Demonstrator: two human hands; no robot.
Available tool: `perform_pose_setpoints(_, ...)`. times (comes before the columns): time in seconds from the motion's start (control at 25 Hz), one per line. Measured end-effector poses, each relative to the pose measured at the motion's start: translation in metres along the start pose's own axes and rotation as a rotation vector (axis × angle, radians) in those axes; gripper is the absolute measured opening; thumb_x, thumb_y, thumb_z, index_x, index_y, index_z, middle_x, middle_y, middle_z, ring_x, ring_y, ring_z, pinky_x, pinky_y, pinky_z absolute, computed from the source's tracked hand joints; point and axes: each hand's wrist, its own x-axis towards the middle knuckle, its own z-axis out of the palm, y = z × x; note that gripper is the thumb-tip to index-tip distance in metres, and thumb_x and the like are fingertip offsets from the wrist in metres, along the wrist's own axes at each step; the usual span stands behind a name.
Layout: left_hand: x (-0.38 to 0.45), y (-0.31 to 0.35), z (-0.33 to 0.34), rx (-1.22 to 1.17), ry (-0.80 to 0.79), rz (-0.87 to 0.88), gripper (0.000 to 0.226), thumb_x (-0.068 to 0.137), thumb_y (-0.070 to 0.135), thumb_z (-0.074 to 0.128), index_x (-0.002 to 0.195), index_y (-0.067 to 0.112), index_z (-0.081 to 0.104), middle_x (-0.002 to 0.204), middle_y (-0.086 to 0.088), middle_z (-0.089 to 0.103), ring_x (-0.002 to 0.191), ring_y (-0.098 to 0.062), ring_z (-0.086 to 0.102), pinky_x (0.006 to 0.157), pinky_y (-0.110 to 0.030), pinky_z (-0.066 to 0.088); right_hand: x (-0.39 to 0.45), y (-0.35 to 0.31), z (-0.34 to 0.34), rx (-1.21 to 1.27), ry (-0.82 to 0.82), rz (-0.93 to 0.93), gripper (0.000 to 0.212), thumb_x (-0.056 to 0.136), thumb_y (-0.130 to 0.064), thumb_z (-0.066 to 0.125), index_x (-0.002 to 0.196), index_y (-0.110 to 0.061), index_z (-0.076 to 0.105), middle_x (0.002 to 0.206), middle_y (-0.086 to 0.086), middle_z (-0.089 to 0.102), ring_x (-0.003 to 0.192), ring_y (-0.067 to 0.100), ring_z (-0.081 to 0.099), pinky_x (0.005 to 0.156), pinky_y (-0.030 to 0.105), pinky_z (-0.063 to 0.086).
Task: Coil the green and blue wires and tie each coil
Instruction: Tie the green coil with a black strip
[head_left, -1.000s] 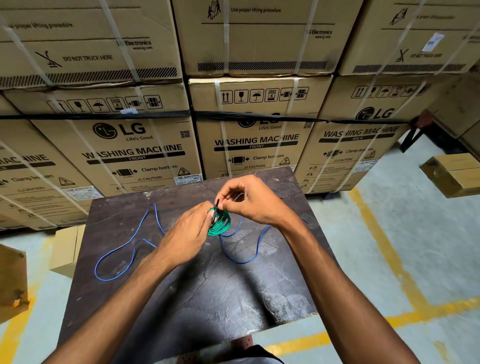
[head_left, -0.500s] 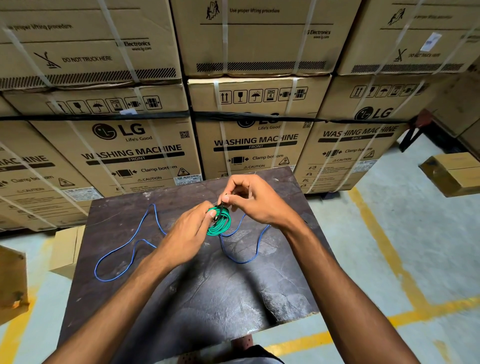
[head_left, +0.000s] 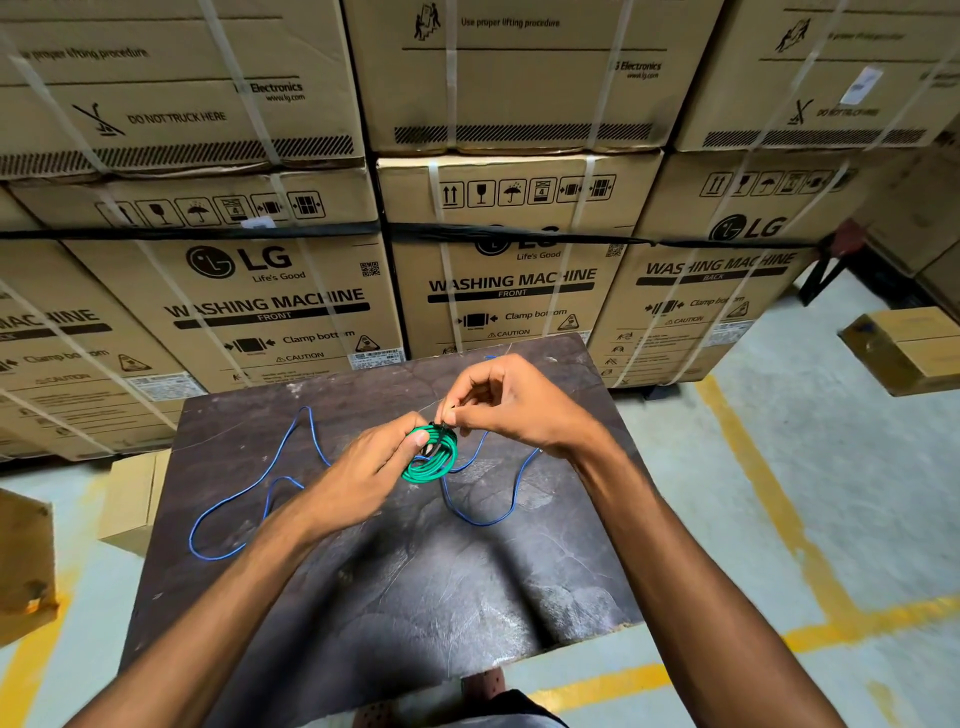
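A small green wire coil (head_left: 432, 461) is held just above the dark table (head_left: 415, 587). My left hand (head_left: 363, 470) grips the coil's left side with thumb and fingers. My right hand (head_left: 511, 400) pinches a thin black tie (head_left: 442, 427) at the coil's top edge. The blue wire (head_left: 249, 488) lies loose and uncoiled on the table, looping out to the left and running under my hands to a curve on the right.
Stacked washing machine cartons (head_left: 270, 291) form a wall right behind the table. Small cardboard boxes (head_left: 132, 499) sit on the floor at left, another box (head_left: 909, 348) at right. Yellow floor lines (head_left: 769, 499) run along the right.
My right hand has shifted slightly, its fingers working the black tie at the top of the green coil. The coil and my left hand stay almost in the same place.
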Motion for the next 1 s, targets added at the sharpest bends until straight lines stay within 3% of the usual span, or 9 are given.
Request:
perform_pose_setpoints(0.12,-0.001,-0.002,0.000,0.002,0.010,-0.016,0.028,0.106,0.035,0.035,0.088,0.017,0.048,0.079,-0.001,0.053,0.074,-0.019,0.048,0.075,-0.041,0.042,0.001,0.002,0.005,-0.103,0.031,-0.029,0.010,0.087,0.009,0.069,0.089,0.001,0.076,0.093,0.021,0.078,0.080,0.022,0.069,0.079,0.044,0.059)
perform_pose_setpoints(0.2,-0.002,-0.001,-0.001,-0.005,0.013,-0.024,0.026,0.106,0.035,0.035,0.087,0.021,0.047,0.078,0.003,0.051,0.073,-0.016,0.047,0.074,-0.039,0.041,0.001,0.003,0.008,-0.120,0.049,-0.058,0.013,0.089,0.005,0.068,0.087,-0.007,0.075,0.092,0.017,0.079,0.082,0.028,0.073,0.081,0.050,0.059)
perform_pose_setpoints(0.36,-0.003,0.002,0.002,-0.019,0.005,-0.018,0.023,0.106,0.036,0.036,0.086,0.030,0.046,0.078,0.012,0.051,0.072,-0.006,0.046,0.071,-0.031,0.040,-0.002,0.005,0.009,-0.056,0.068,-0.061,0.013,0.095,0.003,0.065,0.088,-0.008,0.069,0.091,0.019,0.076,0.079,0.021,0.068,0.072,0.037,0.059)
perform_pose_setpoints(0.56,-0.005,0.001,0.008,0.001,0.066,-0.047,0.025,0.105,0.040,0.034,0.094,0.023,0.050,0.080,0.005,0.055,0.074,-0.014,0.050,0.074,-0.037,0.042,-0.003,0.011,0.013,0.035,0.158,-0.059,0.005,0.094,0.008,0.066,0.091,0.005,0.067,0.090,0.027,0.072,0.075,0.019,0.062,0.066,0.027,0.057)
perform_pose_setpoints(0.8,-0.005,0.000,0.009,0.027,0.093,-0.050,0.026,0.105,0.039,0.033,0.101,0.021,0.051,0.080,0.000,0.056,0.074,-0.017,0.051,0.073,-0.040,0.043,-0.004,0.014,0.013,0.103,0.136,-0.035,0.003,0.094,0.008,0.066,0.092,0.006,0.067,0.090,0.018,0.073,0.074,0.012,0.064,0.068,0.026,0.056)
perform_pose_setpoints(1.0,-0.004,0.003,0.011,0.026,0.107,-0.060,0.019,0.106,0.038,0.033,0.098,0.026,0.045,0.075,0.003,0.051,0.068,-0.014,0.045,0.069,-0.036,0.039,-0.005,0.010,0.015,0.099,0.211,-0.057,0.005,0.093,0.009,0.066,0.092,0.014,0.065,0.087,0.020,0.072,0.078,0.021,0.064,0.067,0.027,0.057)
